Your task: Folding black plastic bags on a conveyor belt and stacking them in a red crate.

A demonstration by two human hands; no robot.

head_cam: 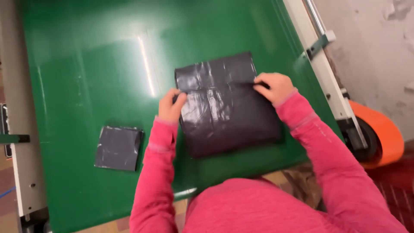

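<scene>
Pinching the left edge of a folded black plastic bag (226,108), the left hand (171,105) has its fingers (180,99) closed on the sheet where an upper flap meets the lower layer. The right hand (273,86) grips the same fold line at the bag's right edge, fingers curled shut over the plastic (both sleeves are pink). The bag lies flat on a green desk (86,64), glossy and creased, its upper flap pointing away from the person. Left of the bag and a little nearer the person, well apart from it, a smaller folded black bag (118,148) lies on the same surface. Right of the bag, beyond the desk's pale metal side rail (321,64), an orange roller (381,133) sits near a rough wall.
</scene>
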